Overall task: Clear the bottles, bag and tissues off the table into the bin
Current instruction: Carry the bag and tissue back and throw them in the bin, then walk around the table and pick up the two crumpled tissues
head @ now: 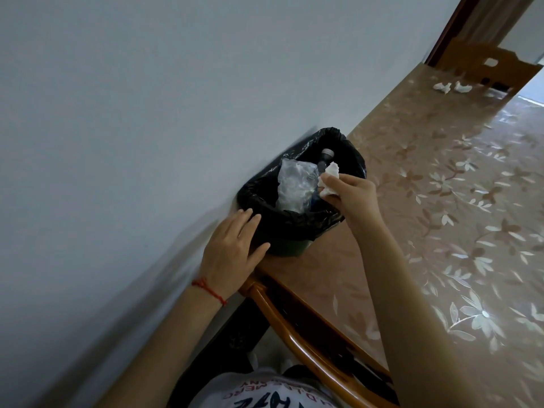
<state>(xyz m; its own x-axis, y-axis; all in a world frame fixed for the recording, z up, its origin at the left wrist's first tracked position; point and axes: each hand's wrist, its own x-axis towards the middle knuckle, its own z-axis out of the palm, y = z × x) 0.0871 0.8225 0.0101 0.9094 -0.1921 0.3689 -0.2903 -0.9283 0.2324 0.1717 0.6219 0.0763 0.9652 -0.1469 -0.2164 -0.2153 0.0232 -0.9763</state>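
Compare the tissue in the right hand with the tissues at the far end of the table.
The held tissue is pinched in the right hand above the open bin; the far tissues lie loose on the table. The held tissue is one wad; the far tissues are at least two separate wads. The held one is about to be binned; the far ones are untouched. All are white and crumpled.
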